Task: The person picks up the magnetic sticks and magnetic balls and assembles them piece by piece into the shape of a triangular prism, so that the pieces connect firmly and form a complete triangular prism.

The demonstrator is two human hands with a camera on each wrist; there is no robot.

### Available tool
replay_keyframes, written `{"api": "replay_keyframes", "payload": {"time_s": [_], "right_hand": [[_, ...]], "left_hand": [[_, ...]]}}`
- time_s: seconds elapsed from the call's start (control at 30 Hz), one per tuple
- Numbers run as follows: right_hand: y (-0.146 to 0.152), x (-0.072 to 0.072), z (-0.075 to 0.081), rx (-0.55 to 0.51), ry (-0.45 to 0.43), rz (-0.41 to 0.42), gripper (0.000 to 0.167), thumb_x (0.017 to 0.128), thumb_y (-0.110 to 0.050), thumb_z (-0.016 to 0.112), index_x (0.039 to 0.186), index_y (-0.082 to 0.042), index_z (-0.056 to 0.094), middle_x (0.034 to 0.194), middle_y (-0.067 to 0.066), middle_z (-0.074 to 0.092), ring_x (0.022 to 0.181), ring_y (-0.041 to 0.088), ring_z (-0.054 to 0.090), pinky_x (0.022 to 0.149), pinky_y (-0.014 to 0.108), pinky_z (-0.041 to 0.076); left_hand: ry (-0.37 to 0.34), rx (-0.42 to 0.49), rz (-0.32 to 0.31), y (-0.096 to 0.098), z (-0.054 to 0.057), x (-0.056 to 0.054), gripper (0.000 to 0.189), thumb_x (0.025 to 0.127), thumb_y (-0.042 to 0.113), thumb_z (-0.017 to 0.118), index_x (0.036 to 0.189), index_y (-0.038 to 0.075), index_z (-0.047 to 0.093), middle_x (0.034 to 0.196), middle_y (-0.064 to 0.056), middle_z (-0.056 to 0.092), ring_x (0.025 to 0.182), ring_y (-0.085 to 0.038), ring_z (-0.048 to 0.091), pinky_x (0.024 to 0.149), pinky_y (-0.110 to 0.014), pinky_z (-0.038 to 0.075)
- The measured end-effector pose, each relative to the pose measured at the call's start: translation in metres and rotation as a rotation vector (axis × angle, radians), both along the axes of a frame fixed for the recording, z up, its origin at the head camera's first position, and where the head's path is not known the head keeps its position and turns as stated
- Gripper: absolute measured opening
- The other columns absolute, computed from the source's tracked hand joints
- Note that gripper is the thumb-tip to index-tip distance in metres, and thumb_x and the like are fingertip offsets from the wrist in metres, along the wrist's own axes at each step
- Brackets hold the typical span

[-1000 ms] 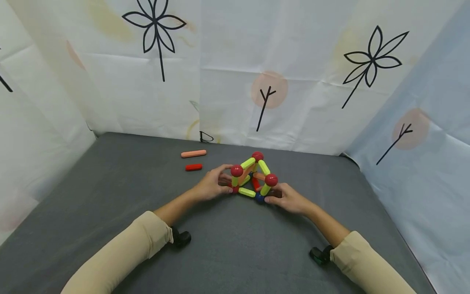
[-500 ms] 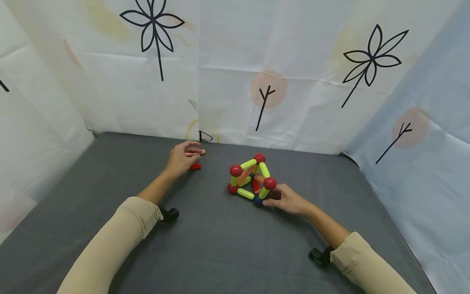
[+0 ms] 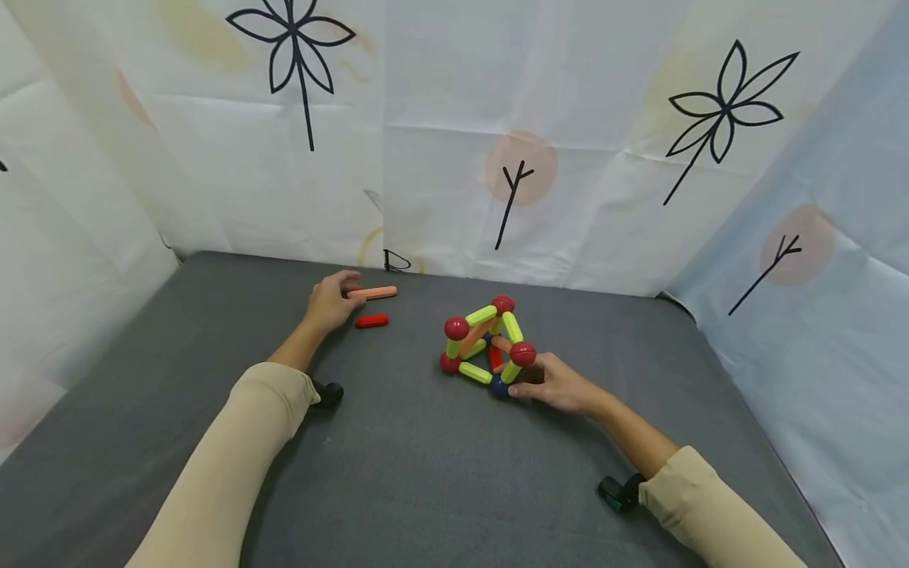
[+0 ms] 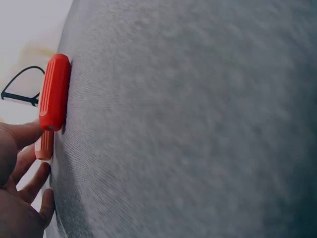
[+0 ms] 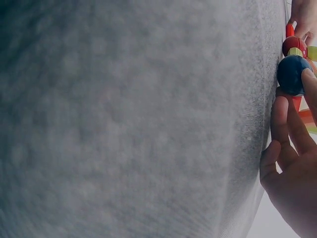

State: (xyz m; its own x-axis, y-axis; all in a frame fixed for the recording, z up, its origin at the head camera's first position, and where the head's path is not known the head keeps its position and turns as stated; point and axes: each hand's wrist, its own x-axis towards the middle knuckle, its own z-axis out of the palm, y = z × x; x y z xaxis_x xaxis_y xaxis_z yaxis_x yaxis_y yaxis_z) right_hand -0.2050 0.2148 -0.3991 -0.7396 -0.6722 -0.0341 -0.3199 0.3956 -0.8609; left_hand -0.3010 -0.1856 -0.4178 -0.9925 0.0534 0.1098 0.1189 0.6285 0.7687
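In the head view my left hand (image 3: pixel 331 303) is at the left end of an orange magnetic rod (image 3: pixel 376 293), thumb on the near side and fingers beyond; I see no firm grip. A shorter red rod (image 3: pixel 372 320) lies just nearer. Right of them stands a magnetic stick-and-ball frame of yellow-green rods (image 3: pixel 476 373) with red balls (image 3: pixel 457 328) and blue balls at its joints. My right hand (image 3: pixel 561 384) holds its near blue ball (image 3: pixel 499 386), thumb on the front; in the right wrist view the thumb presses this blue ball (image 5: pixel 292 74).
A grey cloth (image 3: pixel 412 473) covers the table. Patterned white sheets (image 3: pixel 440 158) hang along the back and sides. Black cameras sit at both wrists.
My left hand has left the frame and gone to the orange rod, then drawn back slightly to its left end. The rod has stayed in place. My right hand keeps hold of the frame.
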Motion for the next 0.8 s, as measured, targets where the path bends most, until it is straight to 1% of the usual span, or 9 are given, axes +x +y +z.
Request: {"api": "replay_keyframes", "payload": {"time_s": [0.13,0.27,0.37,0.43,0.5,0.6,0.67,0.73,0.8], "right_hand": [[0.000,0.000,0.000,-0.006,0.001,0.003,0.033,0.094,-0.006,0.068,0.126,0.003,0.064,0.119,0.015,0.069,0.103,0.024,0.062,0.086,0.029,0.051],[0.000,0.000,-0.001,-0.007,-0.002,0.003,0.033,0.094,-0.005,0.068,0.126,0.003,0.064,0.120,0.015,0.068,0.105,0.024,0.062,0.087,0.029,0.051],[0.000,-0.001,-0.001,-0.004,-0.006,0.001,0.034,0.094,-0.005,0.068,0.126,0.003,0.063,0.118,0.015,0.069,0.104,0.024,0.063,0.087,0.029,0.052],[0.000,-0.001,-0.001,-0.002,-0.006,0.002,0.034,0.094,-0.005,0.068,0.126,0.003,0.063,0.117,0.015,0.069,0.102,0.024,0.062,0.087,0.029,0.052],[0.000,-0.001,-0.001,0.002,-0.003,0.003,0.034,0.094,-0.006,0.068,0.126,0.003,0.063,0.116,0.015,0.069,0.101,0.024,0.062,0.085,0.029,0.052],[0.000,0.000,0.000,0.010,0.002,-0.005,0.032,0.093,-0.006,0.069,0.124,0.003,0.064,0.113,0.014,0.070,0.099,0.023,0.062,0.085,0.029,0.052],[0.000,0.001,0.001,0.017,0.008,-0.011,0.031,0.093,-0.007,0.069,0.122,0.003,0.065,0.111,0.013,0.070,0.098,0.023,0.062,0.084,0.030,0.052],[0.000,0.001,0.002,0.021,0.013,-0.019,0.029,0.093,-0.007,0.070,0.120,0.003,0.066,0.110,0.012,0.070,0.097,0.023,0.062,0.085,0.030,0.051],[0.000,0.001,0.002,0.019,0.023,-0.010,0.029,0.093,-0.007,0.070,0.119,0.004,0.066,0.111,0.013,0.070,0.098,0.024,0.062,0.086,0.031,0.051]], "left_hand": [[0.009,-0.034,-0.006,0.001,0.001,0.000,0.047,0.097,0.006,0.063,0.142,-0.002,0.049,0.128,-0.026,0.061,0.114,-0.040,0.055,0.095,-0.054,0.044],[0.037,-0.032,-0.006,0.000,-0.002,0.000,0.042,0.097,0.004,0.063,0.138,-0.003,0.053,0.122,-0.026,0.063,0.109,-0.040,0.057,0.094,-0.054,0.044],[0.074,0.005,0.009,-0.001,-0.003,0.003,0.039,0.097,0.005,0.064,0.135,-0.002,0.056,0.120,-0.026,0.065,0.110,-0.040,0.058,0.098,-0.056,0.040],[0.085,0.046,0.008,-0.001,-0.001,0.007,0.040,0.097,0.007,0.064,0.135,-0.002,0.055,0.118,-0.024,0.067,0.109,-0.039,0.060,0.097,-0.055,0.041],[0.080,0.097,-0.004,0.000,0.002,0.012,0.041,0.097,0.009,0.064,0.136,-0.001,0.054,0.115,-0.023,0.069,0.108,-0.037,0.062,0.093,-0.050,0.045],[0.033,0.191,-0.046,0.003,0.010,0.023,0.045,0.098,0.012,0.064,0.140,0.003,0.051,0.115,-0.021,0.070,0.106,-0.034,0.065,0.084,-0.043,0.050],[-0.023,0.271,-0.081,0.006,0.017,0.031,0.047,0.099,0.013,0.064,0.143,0.005,0.049,0.118,-0.021,0.069,0.108,-0.033,0.066,0.086,-0.040,0.050],[-0.101,0.374,-0.124,0.010,0.023,0.040,0.050,0.099,0.012,0.063,0.146,0.007,0.046,0.122,-0.022,0.066,0.110,-0.034,0.065,0.091,-0.043,0.051],[-0.187,0.464,-0.168,0.015,0.028,0.049,0.054,0.099,0.012,0.063,0.149,0.007,0.042,0.126,-0.023,0.064,0.110,-0.032,0.066,0.097,-0.047,0.049]]}}
